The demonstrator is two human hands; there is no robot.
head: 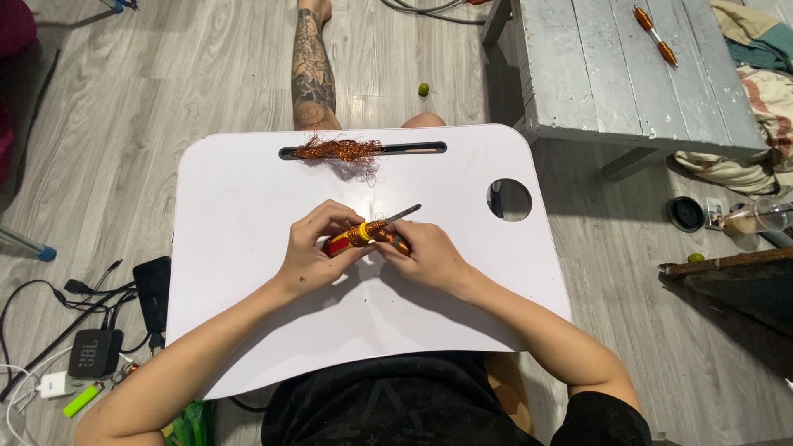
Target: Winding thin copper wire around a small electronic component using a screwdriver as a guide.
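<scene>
Both my hands meet over the middle of a white lap tray (248, 248). My left hand (312, 248) grips the red and yellow handle of a screwdriver (363, 234), whose grey metal tip points up and right. My right hand (425, 256) pinches the same tool from the other side, where copper wire is wound around it. A tangle of loose copper wire (339, 150) lies in the slot at the tray's far edge.
A tattooed leg (314, 70) stretches out beyond the tray. A grey wooden bench (628, 66) with an orange tool (655, 35) stands at top right. Cables, a black speaker (93, 353) and a green lighter (83, 399) lie on the floor at left. A round hole (509, 200) opens in the tray's right side.
</scene>
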